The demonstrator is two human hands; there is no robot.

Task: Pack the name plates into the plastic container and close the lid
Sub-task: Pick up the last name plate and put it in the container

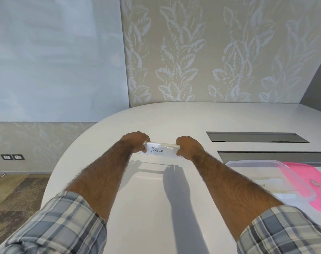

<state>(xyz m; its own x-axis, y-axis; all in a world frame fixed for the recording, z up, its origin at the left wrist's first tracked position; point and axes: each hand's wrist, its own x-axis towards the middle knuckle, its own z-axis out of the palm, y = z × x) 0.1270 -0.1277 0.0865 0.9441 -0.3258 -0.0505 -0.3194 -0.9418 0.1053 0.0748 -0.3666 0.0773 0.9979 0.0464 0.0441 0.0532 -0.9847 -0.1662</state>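
You hold the "PENGUIN" plate (160,149) above the white table (147,208), your left hand (136,141) pinching its left end and your right hand (188,147) pinching its right end. The clear container (255,165) sits open to your right, near your right forearm, the pink lid (306,184) leaning on its far side.

A clear, glossy acrylic name plate (161,150) carries a matt white paper insert hand-lettered "PENGUIN", above a smooth, satin-white table (152,198). At right, a translucent plastic container (247,165) sits beside its glossy pink plastic lid (306,182). Plaid woven cloth sleeves (60,226) frame the scene; leaf-patterned wallpaper (211,52) shows a faint sheen.
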